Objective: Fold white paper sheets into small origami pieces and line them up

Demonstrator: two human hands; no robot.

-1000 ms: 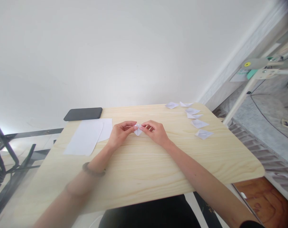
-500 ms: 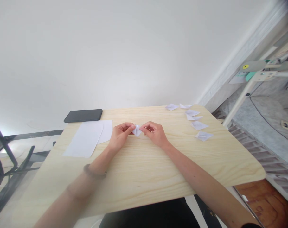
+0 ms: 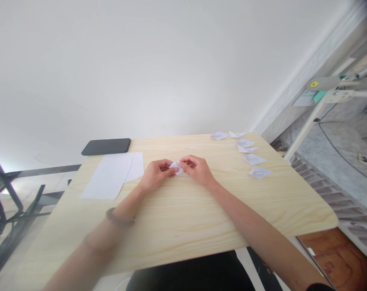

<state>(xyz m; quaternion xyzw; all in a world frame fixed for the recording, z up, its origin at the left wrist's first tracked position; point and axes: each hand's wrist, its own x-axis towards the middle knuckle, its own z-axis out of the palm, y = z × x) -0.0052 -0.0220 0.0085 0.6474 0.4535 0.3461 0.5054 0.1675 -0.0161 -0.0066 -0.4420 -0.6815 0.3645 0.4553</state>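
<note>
White paper, folded small and creased down its middle, was between my two hands above the middle of the table [image 3: 183, 220]; whether this folded piece [image 3: 177, 166] touched the wood, I could not tell. My left hand [image 3: 156, 173] pinched it from the left, thumb laid across the near face and the fingers curled behind. My right hand [image 3: 197, 169] pinched its right edge between thumb and forefinger, the other fingers bent in toward the palm. A dark bracelet [image 3: 120, 217] circled my left wrist.

Left of my left hand lay overlapping white sheets [image 3: 104, 180], and just beyond them a black phone [image 3: 106, 146], its face dark. Over on the right, well apart from my right hand, six folded paper shapes [image 3: 260, 173] lay along the table's far right side, two of them close against each other.

Past the table, beside a white metal frame [image 3: 304, 131], a pale sheet [image 3: 306, 98] bore greenish lettering, too small and blurred for me to read.
</note>
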